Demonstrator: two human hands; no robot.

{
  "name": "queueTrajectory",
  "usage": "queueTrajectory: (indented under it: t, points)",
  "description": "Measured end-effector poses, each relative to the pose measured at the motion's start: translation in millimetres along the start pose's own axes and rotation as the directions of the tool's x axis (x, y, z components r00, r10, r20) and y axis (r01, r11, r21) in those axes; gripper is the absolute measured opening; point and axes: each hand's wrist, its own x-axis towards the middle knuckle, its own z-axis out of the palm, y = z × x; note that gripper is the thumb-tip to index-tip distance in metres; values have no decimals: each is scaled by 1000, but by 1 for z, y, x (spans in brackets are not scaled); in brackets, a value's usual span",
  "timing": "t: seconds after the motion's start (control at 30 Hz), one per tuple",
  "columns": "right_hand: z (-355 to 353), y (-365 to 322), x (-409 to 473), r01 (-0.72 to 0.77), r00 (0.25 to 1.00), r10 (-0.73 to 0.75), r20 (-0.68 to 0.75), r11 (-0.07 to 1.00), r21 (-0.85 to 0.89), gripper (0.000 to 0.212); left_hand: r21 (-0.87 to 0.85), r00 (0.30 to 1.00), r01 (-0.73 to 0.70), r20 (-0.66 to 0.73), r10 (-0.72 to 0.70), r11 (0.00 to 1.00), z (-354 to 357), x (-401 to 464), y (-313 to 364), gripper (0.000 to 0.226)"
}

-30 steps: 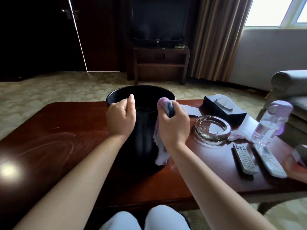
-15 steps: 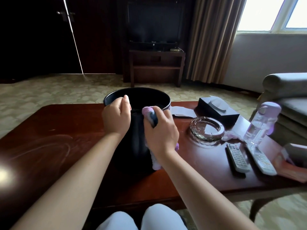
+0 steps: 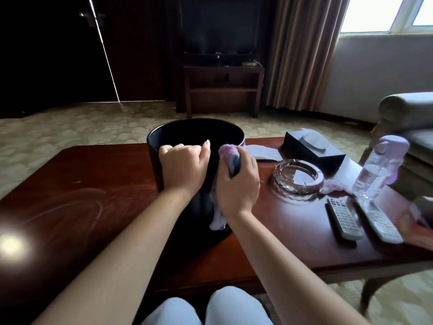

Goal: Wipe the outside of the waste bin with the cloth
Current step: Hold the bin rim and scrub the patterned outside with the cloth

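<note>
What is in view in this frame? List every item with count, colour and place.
waste bin: 1, black, upright on the table, centre.
cloth: 1, pale purple, against the bin's near side.
table: 1, dark red wood.
ashtray: 1, clear glass, right of the bin.
tissue box: 1, black, far right.
bottle: 1, clear with purple cap, right edge.
remotes: 2, white, near right.
television: 1, black, on a dark stand.
curtain: 1, brown, by the window.
armchair: 1, grey, right.
left hand: grips the bin's rim.
right hand: holds the cloth.
</note>
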Motion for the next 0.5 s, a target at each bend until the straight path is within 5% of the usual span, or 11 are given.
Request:
queueTrajectory:
  t: [0.13,0.3,0.5]
  points:
    - [8,30,-24,-194,981,193,15,980,41,27,-42,997,-67,-44,65,997,1,-4,-4,46]
    - [1,85,-60,-494,861,484,155,869,29,8,-52,995,-55,-91,50,997,3,-5,-1,47]
    - [-4,38,-21,-179,981,150,125,948,265,11,-25,992,-54,-119,51,998,6,-6,-1,43]
